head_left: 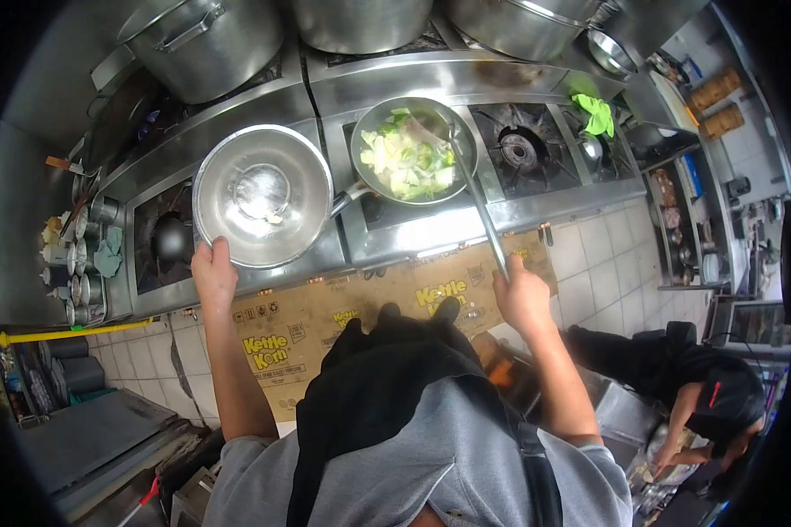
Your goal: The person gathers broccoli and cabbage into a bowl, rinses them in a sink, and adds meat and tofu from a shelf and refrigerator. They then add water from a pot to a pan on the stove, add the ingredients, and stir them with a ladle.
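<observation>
My left hand (215, 270) is closed on the near rim of a wide metal bowl (228, 211), which has only a few small scraps at its bottom. In my right hand (523, 299) is the handle of a long metal ladle (479, 198), its head down in the frying pan. That frying pan (369, 180) sits on the stove to the right of the bowl, its handle pointing toward the bowl. Chopped green and pale vegetables (404, 158) lie in it, with steam above them. Part of the ladle's head is hidden by steam and food.
Large metal pots (206, 57) line the back of the stove. A bare burner (520, 149) lies right of the pan, with a green cloth (596, 114) beyond. Small metal containers (83, 255) stand at left. Flattened cardboard (303, 369) covers the floor. A co-worker (703, 395) bends over at lower right.
</observation>
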The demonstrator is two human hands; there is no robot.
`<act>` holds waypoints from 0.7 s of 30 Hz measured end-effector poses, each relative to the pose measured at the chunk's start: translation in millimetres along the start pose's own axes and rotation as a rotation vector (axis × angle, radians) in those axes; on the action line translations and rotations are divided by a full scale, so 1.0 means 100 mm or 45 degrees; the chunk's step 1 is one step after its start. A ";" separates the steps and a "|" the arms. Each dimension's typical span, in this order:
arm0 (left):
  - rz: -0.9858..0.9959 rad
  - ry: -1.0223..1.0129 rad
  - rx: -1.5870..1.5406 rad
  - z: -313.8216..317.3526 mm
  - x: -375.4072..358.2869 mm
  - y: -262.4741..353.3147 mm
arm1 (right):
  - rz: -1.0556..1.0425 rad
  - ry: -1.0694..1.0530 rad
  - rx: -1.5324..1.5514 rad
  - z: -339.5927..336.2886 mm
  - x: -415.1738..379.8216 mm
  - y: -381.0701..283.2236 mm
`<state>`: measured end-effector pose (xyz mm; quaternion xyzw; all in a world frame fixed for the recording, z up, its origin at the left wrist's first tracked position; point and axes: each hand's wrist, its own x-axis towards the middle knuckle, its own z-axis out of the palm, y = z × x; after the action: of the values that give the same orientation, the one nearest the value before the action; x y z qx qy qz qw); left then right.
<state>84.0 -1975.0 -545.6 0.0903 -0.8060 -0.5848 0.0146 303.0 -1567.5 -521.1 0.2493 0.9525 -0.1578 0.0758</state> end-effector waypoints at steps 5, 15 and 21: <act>-0.052 -0.033 0.060 0.05 0.16 -0.14 | -0.067 -0.081 0.258 -0.13 -0.12 0.01; 0.465 -0.111 0.841 1.08 0.75 0.83 | -0.254 0.144 0.210 -0.69 -0.44 0.00; 0.714 -0.212 0.731 1.72 0.79 1.04 | -0.454 0.268 -0.078 -0.57 -0.07 0.08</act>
<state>-29.1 -1794.7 -508.6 -0.1803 -0.9283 -0.3147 0.0824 309.1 -1544.8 -467.8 0.0893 0.9885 -0.1129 -0.0456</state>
